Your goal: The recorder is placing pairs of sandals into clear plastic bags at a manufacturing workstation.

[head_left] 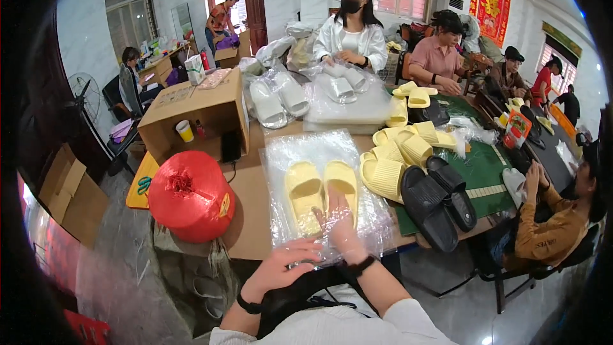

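Note:
A pair of pale yellow slippers (305,190) lies side by side on the table in front of me, toes away from me, in a clear plastic bag (279,153). My right hand (341,230) reaches onto the heel part of the right slipper, fingers stretched out. Plastic film seems to cover part of this hand, so it appears to be inside the bag. Close to the bag's near edge lies my left hand (287,267), its fingers extended toward the left slipper's heel. Whether its fingertips touch the plastic, I cannot tell.
Loose yellow slippers (416,148) and black slippers (429,204) are heaped right of the bag. A red twine roll (191,197) and an open cardboard box (191,99) stand left. Beyond are bagged white slippers (279,99). A co-worker (352,32) stands opposite; others sit at right.

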Action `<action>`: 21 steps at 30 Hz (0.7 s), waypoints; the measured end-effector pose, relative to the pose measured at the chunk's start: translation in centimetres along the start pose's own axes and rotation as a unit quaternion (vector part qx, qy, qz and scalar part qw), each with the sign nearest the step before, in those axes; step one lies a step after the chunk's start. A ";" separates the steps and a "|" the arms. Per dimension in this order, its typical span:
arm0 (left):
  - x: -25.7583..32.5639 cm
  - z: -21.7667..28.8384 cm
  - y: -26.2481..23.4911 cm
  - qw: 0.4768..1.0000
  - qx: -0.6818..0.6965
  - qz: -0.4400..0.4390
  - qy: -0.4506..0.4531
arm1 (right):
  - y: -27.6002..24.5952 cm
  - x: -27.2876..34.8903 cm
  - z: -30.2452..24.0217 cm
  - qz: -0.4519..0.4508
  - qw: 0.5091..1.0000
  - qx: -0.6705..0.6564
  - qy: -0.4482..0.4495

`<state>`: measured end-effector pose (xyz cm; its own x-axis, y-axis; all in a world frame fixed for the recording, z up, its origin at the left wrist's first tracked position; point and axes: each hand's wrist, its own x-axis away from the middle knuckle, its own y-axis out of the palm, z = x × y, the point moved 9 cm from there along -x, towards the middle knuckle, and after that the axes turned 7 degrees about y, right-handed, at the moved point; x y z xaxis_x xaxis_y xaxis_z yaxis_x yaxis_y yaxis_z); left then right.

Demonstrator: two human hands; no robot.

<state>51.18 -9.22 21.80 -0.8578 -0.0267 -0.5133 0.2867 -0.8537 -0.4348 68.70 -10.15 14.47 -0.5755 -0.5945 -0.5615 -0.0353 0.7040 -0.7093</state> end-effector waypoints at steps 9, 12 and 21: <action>7.4 -9.5 -6.2 0.911 -0.127 0.252 -0.302 | -10.6 11.8 0.3 -0.439 0.795 -0.404 0.115; 8.8 -12.0 -5.4 0.902 0.001 0.267 -0.341 | -14.9 12.0 2.0 -0.486 0.728 -0.461 0.146; 7.2 -12.0 -3.4 0.908 0.115 0.214 -0.342 | -11.5 5.6 12.6 -0.146 0.836 -0.388 0.359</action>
<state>49.16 -0.27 10.67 -0.7755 -0.6312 0.0148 0.6271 -0.7728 -0.0974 76.17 -26.45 14.16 -0.7819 -0.5951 0.1857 -0.6194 0.7752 -0.1243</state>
